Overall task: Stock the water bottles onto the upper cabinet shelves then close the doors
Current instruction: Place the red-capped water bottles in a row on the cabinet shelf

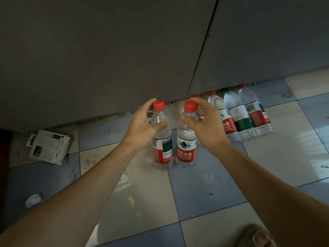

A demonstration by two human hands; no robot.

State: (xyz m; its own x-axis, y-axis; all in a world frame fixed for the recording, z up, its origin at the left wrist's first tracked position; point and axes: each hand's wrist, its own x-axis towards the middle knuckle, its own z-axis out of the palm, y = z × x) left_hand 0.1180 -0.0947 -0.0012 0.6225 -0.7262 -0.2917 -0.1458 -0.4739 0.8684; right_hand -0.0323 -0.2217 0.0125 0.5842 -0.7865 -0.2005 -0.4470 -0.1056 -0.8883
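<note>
Two clear water bottles with red caps and red labels stand upright on the tiled floor in front of the grey cabinet. My left hand (142,123) curls round the neck of the left bottle (162,148), thumb across its shoulder. My right hand (204,122) wraps the neck of the right bottle (186,148) just under its cap. Both bottles' bases touch the floor. Behind my right hand, several more bottles (247,113) stand in a row against the cabinet's foot, with red or green labels.
Closed grey cabinet doors (106,59) fill the upper view, with a seam between two doors (203,49). A flattened white carton (49,147) lies at the left, a crumpled white scrap (33,199) lower left. My foot (256,237) shows at the bottom right.
</note>
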